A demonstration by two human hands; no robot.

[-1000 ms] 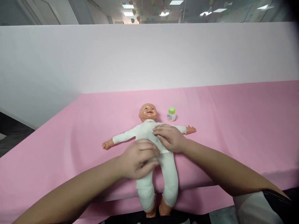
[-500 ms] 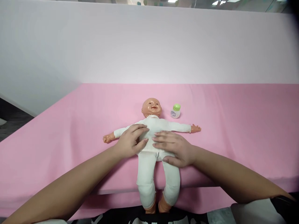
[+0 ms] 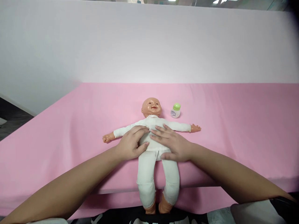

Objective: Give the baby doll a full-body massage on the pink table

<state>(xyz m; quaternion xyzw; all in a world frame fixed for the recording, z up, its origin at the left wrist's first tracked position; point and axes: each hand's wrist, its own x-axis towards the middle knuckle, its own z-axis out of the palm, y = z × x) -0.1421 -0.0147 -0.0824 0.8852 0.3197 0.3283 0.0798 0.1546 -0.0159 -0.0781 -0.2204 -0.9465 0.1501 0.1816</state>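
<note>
A baby doll (image 3: 151, 121) with a hard plastic head and a white cloth body lies on its back, arms spread, its legs hanging over the near table edge. My left hand (image 3: 133, 142) rests on the left side of its torso, fingers apart and holding nothing. On the right side of the belly lies my right hand (image 3: 174, 143), palm down with fingers spread, its thumb near the hip. A small clear bottle (image 3: 175, 110) with a green cap stands to the right of the doll's head.
Pink cloth (image 3: 245, 124) covers the table. Behind it rises a white partition (image 3: 149, 43). Dark floor (image 3: 14, 118) shows at the far left, and dark patterned clothing lies below the doll's feet.
My right hand has moved slightly up the doll's torso, and its fingers have spread more. My left hand has hardly moved. Doll and bottle remain in place.
</note>
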